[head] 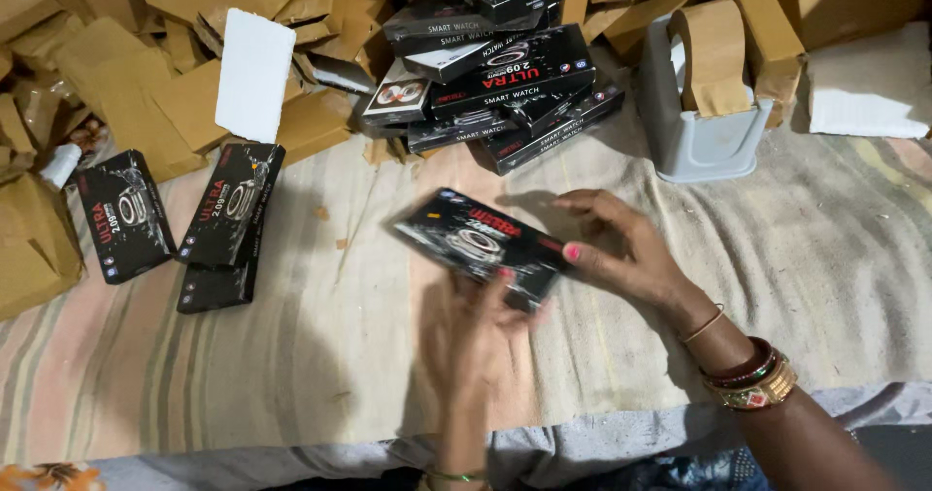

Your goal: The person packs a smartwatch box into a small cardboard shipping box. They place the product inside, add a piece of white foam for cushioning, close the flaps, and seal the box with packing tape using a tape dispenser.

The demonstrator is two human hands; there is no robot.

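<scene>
Fingers of both the left hand (476, 321) and right hand (621, 253) pinch a black box (478, 244), long axis running upper-left to lower-right.

**Dim Warm Light, Blurred Hands**

Soft, yellowish indoor light is falling from above, leaving the scene fairly dim. The left hand (476, 331) is smearing with motion blur, and the black box (481, 244) is blurring too. Faint shadows are lying on the striped cloth (291, 355). Edges are bending slightly.

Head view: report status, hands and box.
Left hand under flat black printed box, blurred. Right hand grips its right end. Box held above striped cloth. Nothing in the way.
</scene>
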